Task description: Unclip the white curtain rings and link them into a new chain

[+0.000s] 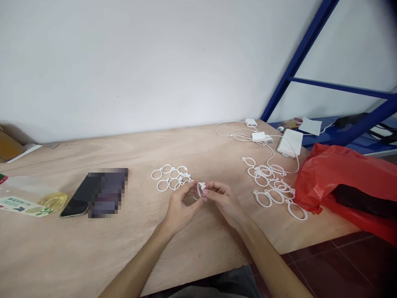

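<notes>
Between the fingertips of both hands is a white plastic ring [199, 191] with a small loop or clip at its top. My left hand [182, 207] pinches it from the left, and my right hand [221, 200] grips it near the small loop on the right. Fingers hide part of the ring. Just beyond my left hand lies a group of similar white rings [162, 185], flat on the wooden table [130, 252]. Farther right, a second, looser pile of white rings [263, 199] rests beside a red plastic bag.
The red plastic bag [328, 174] covers the table's right edge. A white charger [250, 123], tangled cables and a white box [290, 142] sit behind. A phone [76, 196] and a clear package [27, 194] lie left. Blue metal framing [297, 62] stands at right.
</notes>
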